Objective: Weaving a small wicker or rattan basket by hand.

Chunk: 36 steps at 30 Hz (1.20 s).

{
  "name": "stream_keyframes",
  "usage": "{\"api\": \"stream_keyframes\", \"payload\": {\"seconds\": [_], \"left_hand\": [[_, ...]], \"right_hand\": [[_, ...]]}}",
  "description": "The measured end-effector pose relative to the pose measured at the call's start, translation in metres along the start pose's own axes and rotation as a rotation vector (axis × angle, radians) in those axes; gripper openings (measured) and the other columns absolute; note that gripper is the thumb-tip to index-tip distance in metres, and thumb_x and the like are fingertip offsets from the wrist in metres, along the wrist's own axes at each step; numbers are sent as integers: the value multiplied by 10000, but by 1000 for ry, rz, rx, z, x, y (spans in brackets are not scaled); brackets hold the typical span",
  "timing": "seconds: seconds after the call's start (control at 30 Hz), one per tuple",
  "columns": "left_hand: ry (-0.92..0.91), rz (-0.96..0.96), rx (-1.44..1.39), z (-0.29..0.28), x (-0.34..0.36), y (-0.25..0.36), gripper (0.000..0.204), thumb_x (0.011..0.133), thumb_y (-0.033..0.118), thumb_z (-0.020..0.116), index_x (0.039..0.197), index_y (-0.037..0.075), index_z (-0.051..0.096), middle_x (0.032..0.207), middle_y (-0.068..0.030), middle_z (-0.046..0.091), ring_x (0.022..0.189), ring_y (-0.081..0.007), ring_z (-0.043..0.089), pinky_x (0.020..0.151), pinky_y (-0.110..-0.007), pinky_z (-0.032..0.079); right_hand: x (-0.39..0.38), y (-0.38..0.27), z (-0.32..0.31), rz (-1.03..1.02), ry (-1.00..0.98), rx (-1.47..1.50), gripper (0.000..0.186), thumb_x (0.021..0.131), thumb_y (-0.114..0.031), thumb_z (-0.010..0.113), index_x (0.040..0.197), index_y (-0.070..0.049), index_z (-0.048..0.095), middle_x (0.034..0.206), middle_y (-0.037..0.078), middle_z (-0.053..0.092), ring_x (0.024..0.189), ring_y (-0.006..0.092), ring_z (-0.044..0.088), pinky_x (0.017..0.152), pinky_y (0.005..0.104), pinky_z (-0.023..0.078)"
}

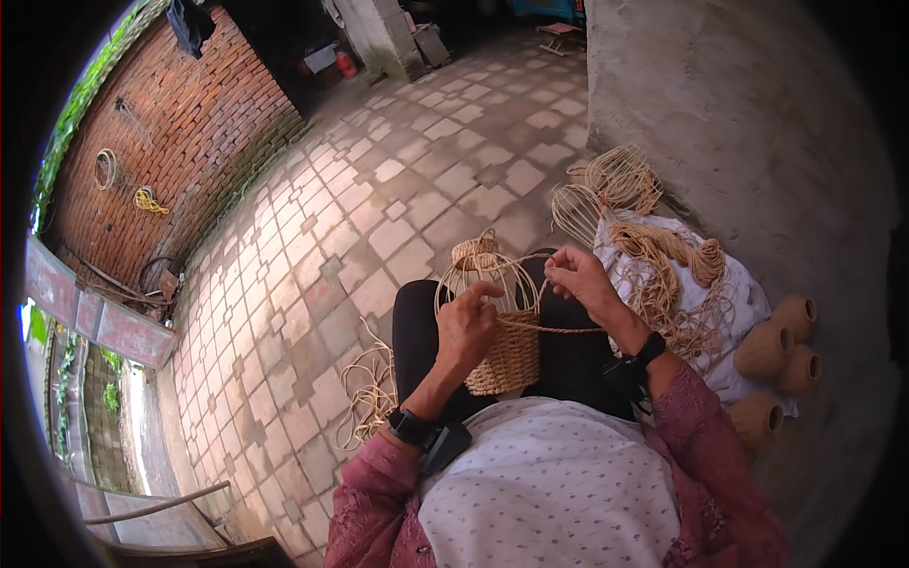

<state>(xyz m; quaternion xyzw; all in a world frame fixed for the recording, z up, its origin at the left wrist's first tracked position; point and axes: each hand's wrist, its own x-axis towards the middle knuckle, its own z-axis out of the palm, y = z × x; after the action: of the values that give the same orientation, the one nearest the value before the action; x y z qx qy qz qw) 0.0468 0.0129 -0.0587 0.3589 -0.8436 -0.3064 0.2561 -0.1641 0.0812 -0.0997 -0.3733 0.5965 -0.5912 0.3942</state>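
A half-woven basket (504, 367) rests on my lap between my knees. Braided tan cord covers its near part; bare pale ribs bow outward beyond that and meet a small woven ring at the far end. My left hand (467, 327) is closed at the basket's left side, its index finger bent over the ribs; the other fingertips are partly hidden. To the right of the basket, my right hand (579, 279) pinches a twisted cord (530, 257) that runs across the ribs. Another length of cord stretches from the weave toward my right wrist.
Loose cord (371, 398) lies on the paving by my left leg. On my right, cord bundles (668, 251) sit on a white cloth (748, 284), with bare rib frames (615, 180) beyond. Several brown pots (763, 350) stand beside it, near a grey wall (729, 114).
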Motion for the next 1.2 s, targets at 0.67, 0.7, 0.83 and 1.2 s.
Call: {"api": "stream_keyframes", "payload": {"seconds": [0.67,0.7,0.83,1.2], "left_hand": [[-19,-230,-696,-20,-9,-52,93,849,18,575,898,93,551,770,43,562,681,-34,496,598,-183,384],[-23,-215,-701,-20,-9,-51,91,850,19,570,897,93,549,771,41,560,687,-39,495,604,-186,385],[26,-196,-679,-15,-9,-56,91,856,17,566,899,94,544,774,40,559,701,-38,494,612,-185,378],[112,205,93,-8,3,9,287,800,23,566,1075,100,591,749,-115,673,673,-291,660,644,-368,512]], "right_hand": [[-21,-28,56,-213,108,-564,243,727,-61,601,956,-76,520,703,118,630,715,358,635,629,449,485],[-30,-27,49,-231,141,-717,254,729,-52,596,968,-77,515,711,124,631,716,364,633,630,449,484],[-28,15,5,-357,315,-913,182,755,-33,564,931,-62,529,740,143,638,724,368,633,633,445,489],[-28,31,-60,159,-31,178,144,860,-160,677,890,-48,591,672,-7,551,583,58,546,495,204,440]]}}
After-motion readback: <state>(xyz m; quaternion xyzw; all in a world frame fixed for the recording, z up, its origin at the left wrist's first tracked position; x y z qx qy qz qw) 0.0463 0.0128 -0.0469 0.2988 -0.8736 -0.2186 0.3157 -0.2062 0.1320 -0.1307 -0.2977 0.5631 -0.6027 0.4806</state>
